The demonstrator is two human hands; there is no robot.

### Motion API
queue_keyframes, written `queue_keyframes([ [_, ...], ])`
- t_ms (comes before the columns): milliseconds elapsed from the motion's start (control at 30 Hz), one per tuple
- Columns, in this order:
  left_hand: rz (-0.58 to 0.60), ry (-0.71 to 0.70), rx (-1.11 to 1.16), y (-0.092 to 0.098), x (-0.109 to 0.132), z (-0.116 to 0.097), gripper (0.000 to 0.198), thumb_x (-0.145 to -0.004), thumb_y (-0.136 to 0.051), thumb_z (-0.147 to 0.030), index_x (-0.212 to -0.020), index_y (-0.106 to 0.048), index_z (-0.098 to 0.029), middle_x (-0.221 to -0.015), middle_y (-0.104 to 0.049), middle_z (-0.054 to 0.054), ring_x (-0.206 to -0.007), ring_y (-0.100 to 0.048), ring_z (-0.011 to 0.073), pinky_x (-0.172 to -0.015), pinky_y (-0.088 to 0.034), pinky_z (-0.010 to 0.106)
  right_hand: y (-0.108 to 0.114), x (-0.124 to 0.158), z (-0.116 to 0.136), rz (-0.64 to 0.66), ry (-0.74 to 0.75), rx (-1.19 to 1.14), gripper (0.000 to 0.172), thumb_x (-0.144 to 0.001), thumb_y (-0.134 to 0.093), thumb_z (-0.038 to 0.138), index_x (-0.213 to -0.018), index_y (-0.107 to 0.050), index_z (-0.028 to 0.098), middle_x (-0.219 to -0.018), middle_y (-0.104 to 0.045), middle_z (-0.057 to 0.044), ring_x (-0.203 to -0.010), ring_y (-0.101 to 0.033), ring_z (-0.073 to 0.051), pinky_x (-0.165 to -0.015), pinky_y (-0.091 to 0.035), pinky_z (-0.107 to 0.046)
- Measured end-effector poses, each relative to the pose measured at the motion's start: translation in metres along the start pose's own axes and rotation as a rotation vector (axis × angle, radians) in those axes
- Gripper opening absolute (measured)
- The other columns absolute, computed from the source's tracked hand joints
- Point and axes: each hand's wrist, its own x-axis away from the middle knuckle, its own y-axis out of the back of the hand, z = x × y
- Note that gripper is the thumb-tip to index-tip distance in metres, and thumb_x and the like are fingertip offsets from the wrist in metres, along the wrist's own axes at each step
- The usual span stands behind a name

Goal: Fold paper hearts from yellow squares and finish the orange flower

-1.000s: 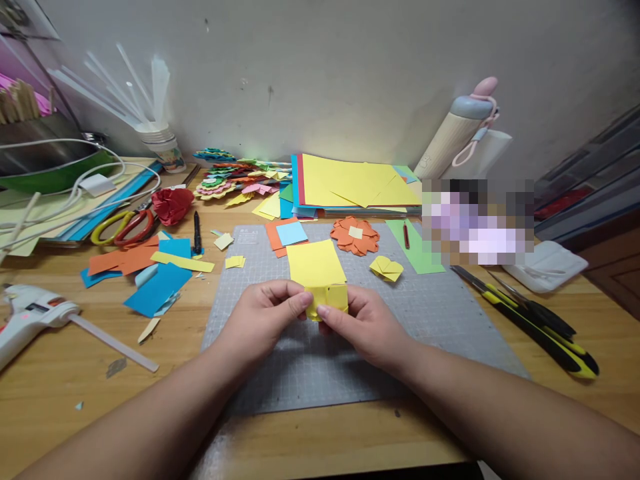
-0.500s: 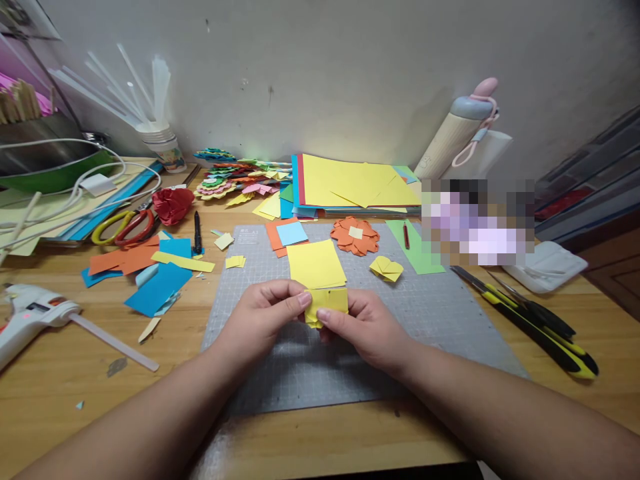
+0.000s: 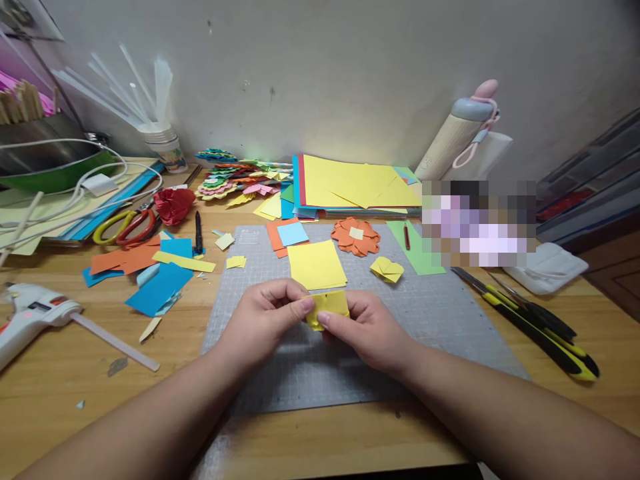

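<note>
Between my two hands is a small folded piece of yellow paper [image 3: 331, 304], held above the grey cutting mat [image 3: 280, 373]. My left hand [image 3: 273, 307] pinches its left edge between thumb and fingers. With the thumb pressed on its front, my right hand [image 3: 367, 327] grips the lower right part. The fingers behind the paper are mostly hidden. Just beyond lies a stack of square yellow sheets [image 3: 317, 265]. An orange paper flower [image 3: 356, 237] with a pale square centre and a folded yellow paper petal [image 3: 387, 269] rest farther back on the mat.
Left are a glue gun [image 3: 40, 313], blue and orange paper scraps [image 3: 159, 288], scissors [image 3: 125, 227] and a crumpled red paper flower [image 3: 173, 205]. A utility knife [image 3: 545, 337] lies at right. Coloured sheets [image 3: 355, 180] and a bottle [image 3: 453, 137] stand near the wall.
The folded yellow paper is tilted slightly differently, its top edge now sloping up to the right. Both hands keep their grip in nearly the same place.
</note>
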Motion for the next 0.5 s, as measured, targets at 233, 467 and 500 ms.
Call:
queue_keyframes([
  [233,-0.078,0.082,0.166,0.002,-0.002,0.003,0.022,-0.077,-0.062,-0.033,-0.064,-0.060,-0.016,-0.064,-0.056,0.000,-0.060,-0.048,0.0129,-0.061,-0.038,0.026,0.002,-0.004,-0.003,0.056,-0.133,-0.342,0.015,-0.073,-0.062,0.030,-0.069,-0.061,0.016,-0.060,-0.057,0.002,-0.049,-0.050,-0.009,-0.048,-0.041,-0.023],
  [467,-0.036,-0.465,-0.439,0.005,0.003,-0.008,0.022,-0.075,-0.063,-0.013,-0.094,-0.062,-0.024,-0.101,-0.059,0.004,-0.100,-0.052,0.0207,-0.088,-0.038,0.033,0.005,-0.007,-0.004,0.196,-0.281,-0.738,0.022,-0.074,-0.060,0.028,-0.056,-0.056,0.016,-0.043,-0.051,0.004,-0.039,-0.045,-0.007,-0.043,-0.036,-0.020],
  [500,-0.003,-0.522,-0.536,0.004,0.004,-0.009,0.016,-0.076,-0.064,-0.014,-0.089,-0.063,-0.024,-0.099,-0.060,0.004,-0.099,-0.053,0.0210,-0.088,-0.038,0.034,0.005,-0.006,-0.003,0.233,-0.310,-0.769,0.023,-0.073,-0.060,0.028,-0.055,-0.055,0.016,-0.043,-0.050,0.004,-0.039,-0.045,-0.007,-0.043,-0.036,-0.020],
])
